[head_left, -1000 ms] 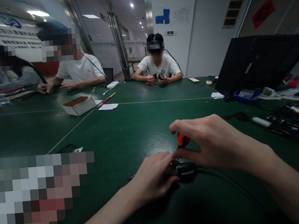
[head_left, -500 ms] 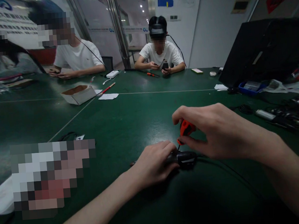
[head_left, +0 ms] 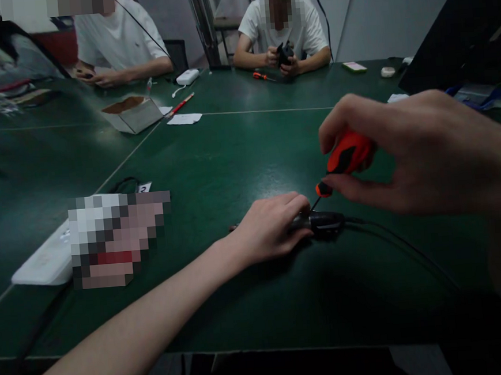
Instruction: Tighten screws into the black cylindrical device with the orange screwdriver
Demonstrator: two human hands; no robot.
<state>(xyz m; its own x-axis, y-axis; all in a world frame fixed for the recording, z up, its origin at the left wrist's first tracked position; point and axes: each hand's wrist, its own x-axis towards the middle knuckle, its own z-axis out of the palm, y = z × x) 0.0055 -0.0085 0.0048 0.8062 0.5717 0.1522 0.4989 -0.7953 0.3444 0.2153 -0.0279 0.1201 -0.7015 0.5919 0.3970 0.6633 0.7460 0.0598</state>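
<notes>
My left hand [head_left: 275, 223] is closed around a slim black corded device [head_left: 328, 222] and presses it down on the green table [head_left: 249, 164]. A black cable leaves the device's right end; its middle lies hidden under my fingers. Between the thumb and fingers of my right hand [head_left: 404, 152] is a screwdriver [head_left: 347, 155] with an orange and black handle. It is tilted, its thin shaft running down to the left. The tip meets the device, or comes very close to it, beside my left fingertips.
A white box [head_left: 134, 116] stands open at the far left, near a red pencil-like stick [head_left: 182, 104] and a paper slip [head_left: 184, 119]. Left of my arm lies a white item [head_left: 43, 261], partly blurred out. Across the table, a person [head_left: 284, 29] handles a black object.
My view has tipped downward, bringing the table's near edge into sight. My right hand and the screwdriver sit farther up and right, with the handle leaning more. The left hand keeps its hold.
</notes>
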